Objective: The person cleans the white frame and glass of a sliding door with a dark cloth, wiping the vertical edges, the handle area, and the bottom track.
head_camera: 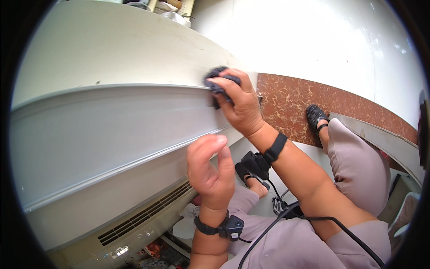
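Note:
My right hand (237, 101) grips a dark, fuzzy scrubbing pad or cloth (218, 79). The pad rests at the right end of the raised edge (151, 85) between a cream panel (127, 50) and a long grey recessed channel (111, 127) of a large appliance or cabinet, whose exact kind I cannot tell. In front of the channel's lower rim, my left hand (211, 168) is raised with its fingers curled and the thumb a little apart from them; it holds nothing. Each wrist wears a black strap with a small camera device.
Below the channel runs a slotted vent (147, 212). Black cables (268, 232) cross my lap. A reddish-brown marbled floor strip (285, 104) lies beside a white surface (302, 40). A shelf or crate with small items (171, 8) stands at the top; clutter lies at the bottom.

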Demonstrator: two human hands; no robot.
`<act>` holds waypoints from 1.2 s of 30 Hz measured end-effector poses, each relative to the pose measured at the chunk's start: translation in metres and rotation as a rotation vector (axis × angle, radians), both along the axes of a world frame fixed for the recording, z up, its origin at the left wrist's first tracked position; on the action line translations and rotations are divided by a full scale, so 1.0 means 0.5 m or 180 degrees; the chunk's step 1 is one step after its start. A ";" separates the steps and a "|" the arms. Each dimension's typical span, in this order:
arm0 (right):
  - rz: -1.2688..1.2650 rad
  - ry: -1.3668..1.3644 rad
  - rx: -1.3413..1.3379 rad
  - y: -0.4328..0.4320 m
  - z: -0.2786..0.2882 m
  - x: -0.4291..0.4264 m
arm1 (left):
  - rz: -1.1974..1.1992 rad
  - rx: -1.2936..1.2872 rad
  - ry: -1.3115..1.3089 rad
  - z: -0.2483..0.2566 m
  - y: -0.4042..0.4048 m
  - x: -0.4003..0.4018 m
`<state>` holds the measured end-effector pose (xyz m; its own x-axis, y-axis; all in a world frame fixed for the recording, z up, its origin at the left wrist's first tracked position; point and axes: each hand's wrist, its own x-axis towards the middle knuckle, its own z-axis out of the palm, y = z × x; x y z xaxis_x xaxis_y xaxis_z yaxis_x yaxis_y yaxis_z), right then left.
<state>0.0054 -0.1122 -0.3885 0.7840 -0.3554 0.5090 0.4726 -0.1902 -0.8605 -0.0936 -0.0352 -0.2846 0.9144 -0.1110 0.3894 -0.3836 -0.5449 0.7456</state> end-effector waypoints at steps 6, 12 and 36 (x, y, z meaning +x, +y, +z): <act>-0.0037 0.2251 0.0310 -0.049 -0.328 -0.030 | -0.0068 0.0622 0.1128 -0.058 -0.024 0.036; -0.0428 0.2175 0.0932 -0.016 -0.318 -0.101 | 0.0001 0.0697 0.1751 -0.060 -0.001 0.038; 0.1568 0.3141 0.3886 -0.025 -0.350 -0.123 | -0.0761 0.1054 0.2094 -0.104 0.032 0.065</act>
<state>-0.0560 -0.1248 -0.5634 0.7676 0.2195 -0.6022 -0.5099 0.7784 -0.3662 -0.0614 -0.0193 -0.3365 0.8826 -0.3503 -0.3136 -0.0534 -0.7373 0.6735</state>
